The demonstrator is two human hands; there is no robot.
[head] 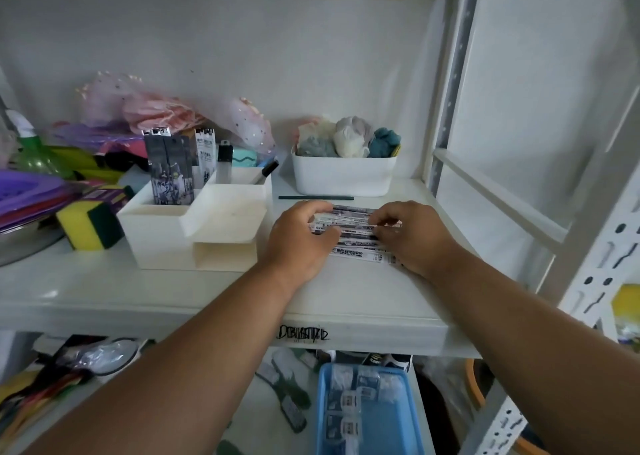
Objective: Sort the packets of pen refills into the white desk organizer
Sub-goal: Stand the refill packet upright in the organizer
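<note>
Several long flat packets of pen refills (pixel 353 227) lie in a loose pile on the white shelf, right of the white desk organizer (pixel 194 226). My left hand (pixel 299 243) grips the left end of the pile, fingers curled over the top packets. My right hand (pixel 412 236) pinches the packets at their right end. Several dark and white refill packets (pixel 171 170) stand upright in the organizer's back left compartment. Its front tray is bare.
A white bin of cloth bundles (pixel 343 174) stands behind the pile, with a thin dark stick (pixel 315 197) in front of it. Yellow-green sponges (pixel 91 224) and purple clutter sit at left. A shelf post (pixel 453 83) rises at right. A blue tray (pixel 367 413) lies below.
</note>
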